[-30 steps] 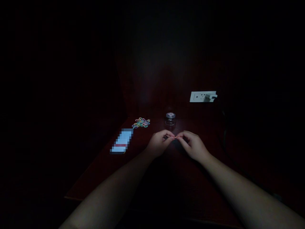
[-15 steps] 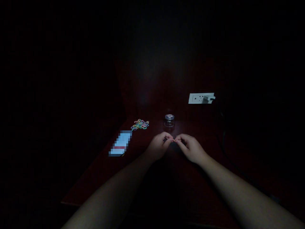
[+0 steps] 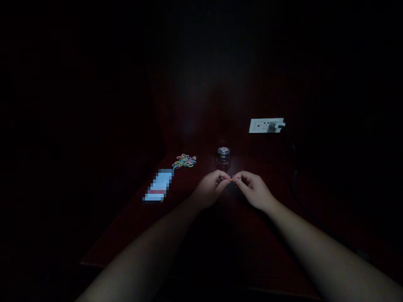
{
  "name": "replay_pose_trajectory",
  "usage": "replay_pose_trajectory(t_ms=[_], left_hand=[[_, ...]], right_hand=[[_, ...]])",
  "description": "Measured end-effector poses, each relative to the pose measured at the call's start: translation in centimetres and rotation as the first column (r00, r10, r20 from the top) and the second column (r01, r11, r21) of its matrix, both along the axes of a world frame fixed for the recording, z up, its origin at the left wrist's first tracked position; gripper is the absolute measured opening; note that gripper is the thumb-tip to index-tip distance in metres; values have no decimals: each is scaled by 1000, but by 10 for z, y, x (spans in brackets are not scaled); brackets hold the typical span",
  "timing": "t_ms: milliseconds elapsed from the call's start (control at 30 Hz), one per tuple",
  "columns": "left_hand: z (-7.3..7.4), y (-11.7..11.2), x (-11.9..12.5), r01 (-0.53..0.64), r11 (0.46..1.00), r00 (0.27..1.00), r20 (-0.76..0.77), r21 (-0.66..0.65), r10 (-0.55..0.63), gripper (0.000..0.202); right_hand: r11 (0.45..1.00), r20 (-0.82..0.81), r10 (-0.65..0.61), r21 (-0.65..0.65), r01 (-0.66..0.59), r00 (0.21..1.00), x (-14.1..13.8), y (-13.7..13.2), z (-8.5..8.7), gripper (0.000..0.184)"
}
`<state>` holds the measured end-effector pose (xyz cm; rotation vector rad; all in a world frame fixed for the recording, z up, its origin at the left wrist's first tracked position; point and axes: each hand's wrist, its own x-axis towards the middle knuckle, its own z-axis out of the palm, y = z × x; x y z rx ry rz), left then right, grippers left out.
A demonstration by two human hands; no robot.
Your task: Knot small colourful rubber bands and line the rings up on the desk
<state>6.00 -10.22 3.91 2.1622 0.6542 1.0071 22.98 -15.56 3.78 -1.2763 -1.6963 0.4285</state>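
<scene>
My left hand point(image 3: 211, 188) and my right hand point(image 3: 254, 189) meet over the table, fingertips almost touching. Both pinch a small orange elastic band point(image 3: 231, 180), pulled into a short strip between them; most of it is hidden by the fingers. Just behind the hands stands a small clear jar point(image 3: 223, 158) with its lid on; what is inside is too dark to make out. To the left lies a loose pile of thin elastic bands point(image 3: 184, 160) in pink, yellow, green and purple.
A phone point(image 3: 159, 185) with a lit, blurred screen lies on the dark red table point(image 3: 126, 235), left of my hands. On the back wall is a white socket plate point(image 3: 262, 126) with a charger point(image 3: 277, 125) plugged in. Its dark cable point(image 3: 295, 180) runs down the right side.
The whole view has shifted slightly, so things sit a little higher. The orange band shows more clearly between my fingertips, which are a touch farther apart.
</scene>
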Motion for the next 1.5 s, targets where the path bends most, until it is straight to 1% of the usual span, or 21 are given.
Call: replay_pose_trajectory(t_ms=[100, 200, 367, 533, 733, 867, 967, 1067, 1167, 1300, 1500], left_hand=[[0, 0, 0, 8, 1000, 1000, 14, 17, -8, 20], [0, 0, -1, -16, 1000, 999, 33, 19, 15, 16], [1, 0, 0, -19, 999, 998, 61, -26, 20, 18], [-2, 2, -1, -26, 996, 997, 68, -87, 32, 20], [-4, 2, 0, 30, 980, 995, 100, -197, -10, 23], [-4, 2, 1, 52, 972, 994, 102, -231, -29, 24], [-4, 2, 2, 85, 961, 988, 147, -262, -47, 24], [-5, 3, 3, 142, 936, 973, 221, -323, -71, 25], [-6, 5, 4, 188, 906, 962, 256, -380, -92, 25], [-6, 4, 4, 197, 894, 960, 262, -402, -94, 23], [-6, 4, 5, 203, 886, 957, 274, -418, -90, 23]], right_hand=[[1000, -72, 9, -15, -10, 997, 2, 3, -3, 22], [1000, -75, 17, -15, -18, 997, 2, 3, -4, 22], [999, -48, 45, -20, -46, 998, -1, 0, -1, 23], [997, -106, 78, 14, -77, 991, -3, -3, 3, 20], [999, -52, 43, 25, -41, 998, 1, 1, -2, 20], [998, -61, 60, 22, -59, 996, 2, 2, -4, 19], [997, -93, 78, 21, -77, 993, 2, 1, -2, 18], [996, -115, 89, 13, -89, 989, 1, -1, -1, 19], [994, -142, 111, 0, -112, 984, 0, -2, 0, 19], [987, -202, 145, -42, -157, 968, -1, -2, 1, 22], [987, -204, 128, -72, -145, 971, -2, -2, 3, 25]])
